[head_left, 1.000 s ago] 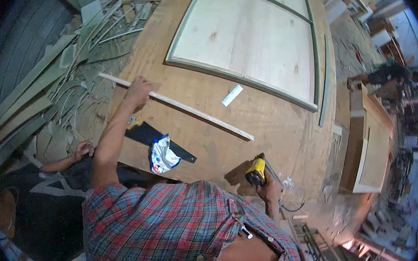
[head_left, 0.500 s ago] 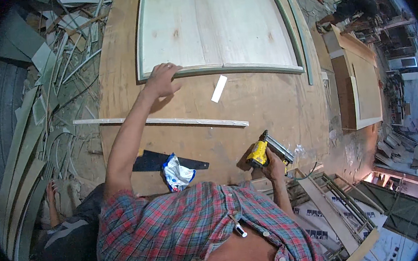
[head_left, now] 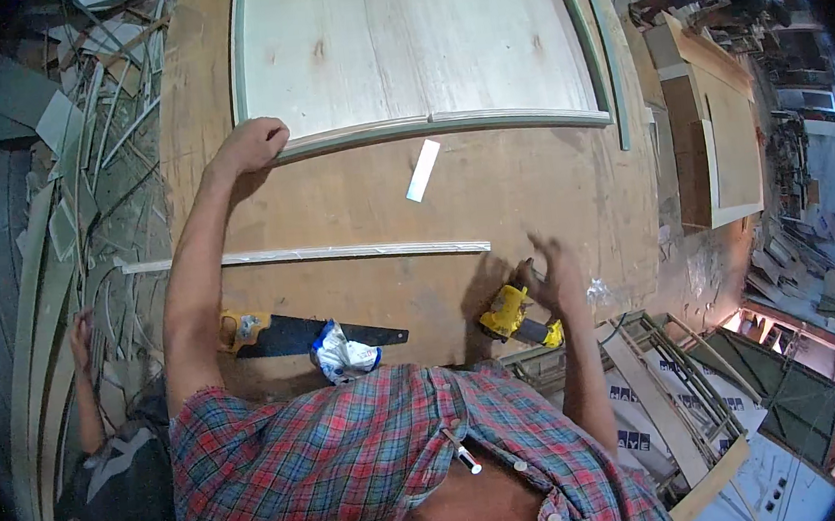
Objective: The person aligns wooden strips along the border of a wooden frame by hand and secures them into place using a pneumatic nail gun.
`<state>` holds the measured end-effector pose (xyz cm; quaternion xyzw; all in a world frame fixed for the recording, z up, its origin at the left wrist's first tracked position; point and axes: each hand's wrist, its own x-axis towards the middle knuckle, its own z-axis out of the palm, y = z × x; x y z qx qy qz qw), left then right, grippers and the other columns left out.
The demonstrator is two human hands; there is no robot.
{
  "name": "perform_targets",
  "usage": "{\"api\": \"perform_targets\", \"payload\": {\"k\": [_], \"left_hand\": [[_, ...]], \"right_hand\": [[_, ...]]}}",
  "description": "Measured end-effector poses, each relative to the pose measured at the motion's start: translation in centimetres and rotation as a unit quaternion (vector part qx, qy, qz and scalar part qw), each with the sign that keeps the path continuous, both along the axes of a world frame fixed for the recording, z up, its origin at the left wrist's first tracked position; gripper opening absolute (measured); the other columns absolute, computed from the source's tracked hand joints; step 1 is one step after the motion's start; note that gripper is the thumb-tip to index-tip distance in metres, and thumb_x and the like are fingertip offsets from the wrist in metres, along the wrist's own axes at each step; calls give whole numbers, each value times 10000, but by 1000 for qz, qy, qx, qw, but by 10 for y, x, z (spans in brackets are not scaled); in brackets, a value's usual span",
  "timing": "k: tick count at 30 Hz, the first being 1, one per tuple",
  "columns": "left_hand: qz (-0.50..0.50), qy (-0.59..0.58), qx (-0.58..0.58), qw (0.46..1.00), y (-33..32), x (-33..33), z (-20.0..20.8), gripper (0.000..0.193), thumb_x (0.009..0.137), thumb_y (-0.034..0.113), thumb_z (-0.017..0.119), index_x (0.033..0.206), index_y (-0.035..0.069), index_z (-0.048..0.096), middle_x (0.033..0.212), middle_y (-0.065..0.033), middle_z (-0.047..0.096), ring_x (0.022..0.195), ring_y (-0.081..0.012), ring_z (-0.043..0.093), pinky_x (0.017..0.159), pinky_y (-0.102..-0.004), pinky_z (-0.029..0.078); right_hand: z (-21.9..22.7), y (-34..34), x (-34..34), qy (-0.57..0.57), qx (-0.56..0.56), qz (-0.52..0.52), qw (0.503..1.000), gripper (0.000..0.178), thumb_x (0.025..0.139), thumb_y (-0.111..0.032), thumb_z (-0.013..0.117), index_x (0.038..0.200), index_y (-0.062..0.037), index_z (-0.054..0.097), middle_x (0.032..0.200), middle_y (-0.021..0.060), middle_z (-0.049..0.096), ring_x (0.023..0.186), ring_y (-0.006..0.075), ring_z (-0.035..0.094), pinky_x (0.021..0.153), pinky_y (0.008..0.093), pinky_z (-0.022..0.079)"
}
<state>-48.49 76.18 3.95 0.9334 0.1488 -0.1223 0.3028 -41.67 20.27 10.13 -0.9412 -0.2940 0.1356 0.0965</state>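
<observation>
A pale wooden panel with a green-edged frame lies on the large wooden worktable. My left hand is closed, knuckles up, at the panel's near left corner; whatever its fingers pinch is hidden. A thin strip runs along the panel's near edge, with a joint near the middle. On the right, a yellow and black nail gun rests on the table. Over its far side hovers my right hand, fingers stretched apart and slightly blurred. Whether it still touches the tool is unclear.
A white strip crosses the table, passing under my left forearm. Closer to me lie a handsaw and a crumpled white-blue packet. A small white piece lies below the panel. Another person's arm shows at left, beside scrap strips.
My left hand has moved left to the panel's corner and its fingers have curled in. My right hand has loosened from the nail gun, which now lies turned on the table.
</observation>
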Motion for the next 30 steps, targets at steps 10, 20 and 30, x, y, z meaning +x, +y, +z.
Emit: {"api": "perform_targets", "payload": {"k": [10, 20, 30], "left_hand": [[-89, 77, 2, 993, -3, 18, 8, 267, 865, 243, 612, 907, -7, 696, 842, -197, 698, 763, -298, 665, 713, -401, 511], [-54, 112, -73, 990, 2, 22, 23, 280, 902, 244, 574, 893, -15, 681, 766, -171, 667, 693, -274, 617, 666, -401, 488], [-51, 56, -58, 995, 6, 9, 0, 263, 885, 239, 611, 882, -16, 672, 830, -167, 676, 730, -252, 614, 687, -394, 489]], "right_hand": [[-43, 254, 164, 10, -6, 214, 977, 289, 908, -341, 649, 1139, -179, 705, 1174, 101, 669, 1121, 307, 603, 1009, 513, 390], [-50, 282, 175, 262, 0, 186, 947, 283, 869, -268, 731, 1085, -86, 745, 1042, 116, 739, 969, 254, 703, 868, 397, 554], [-77, 267, 176, 133, 92, 300, 940, 208, 869, -317, 688, 1005, -169, 745, 911, 77, 714, 905, 274, 679, 909, 454, 424]]}}
